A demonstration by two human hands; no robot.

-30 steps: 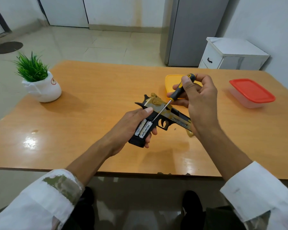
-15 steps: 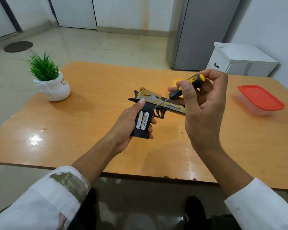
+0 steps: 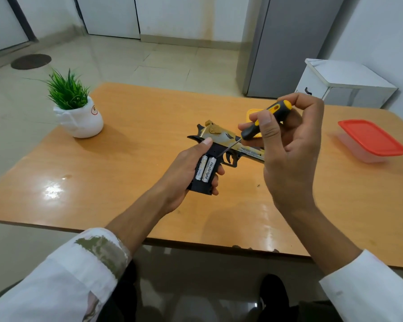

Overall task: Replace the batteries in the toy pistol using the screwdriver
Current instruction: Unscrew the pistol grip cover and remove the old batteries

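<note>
The gold and black toy pistol is held above the wooden table. My left hand grips its black handle from the left. The handle's battery bay is uncovered, and two white batteries lie side by side in it. My right hand pinches the black and yellow screwdriver by its handle. The thin shaft slants down to the left, its tip at the top end of the batteries. My right hand hides the pistol's barrel end.
A white pot with a green plant stands at the table's far left. A clear box with a red lid sits at the right. A yellow lid lies behind my right hand. A tiny screw-like speck lies on the table.
The pistol has been tipped so the handle points more toward me. My right hand has risen, and the screwdriver now lies flatter with its tip at the batteries' top.
</note>
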